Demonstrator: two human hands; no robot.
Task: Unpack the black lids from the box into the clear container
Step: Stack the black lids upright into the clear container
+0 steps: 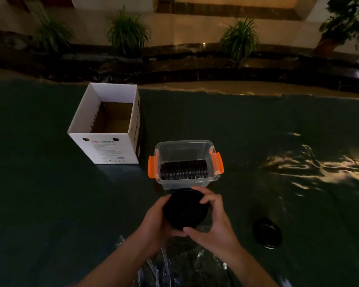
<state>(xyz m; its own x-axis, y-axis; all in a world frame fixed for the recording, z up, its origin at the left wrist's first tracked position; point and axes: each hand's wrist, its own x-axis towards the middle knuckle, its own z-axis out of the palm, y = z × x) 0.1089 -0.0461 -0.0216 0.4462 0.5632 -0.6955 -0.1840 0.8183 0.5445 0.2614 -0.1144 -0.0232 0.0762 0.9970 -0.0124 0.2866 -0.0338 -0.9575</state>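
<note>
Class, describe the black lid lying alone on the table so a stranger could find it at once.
Start at the clear plastic container with orange latches in the middle of the dark green table. Look nearer and to its right: a round black lid lies flat there. Unlike the row of black lids in the container or the stack in both hands, it lies alone.

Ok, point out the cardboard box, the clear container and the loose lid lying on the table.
cardboard box (pixel 110 150): head view, on its printed front wall.
clear container (pixel 187 150): head view, on the bare far wall above the row of lids.
loose lid (pixel 267 233): head view, on the middle of its top.
</note>
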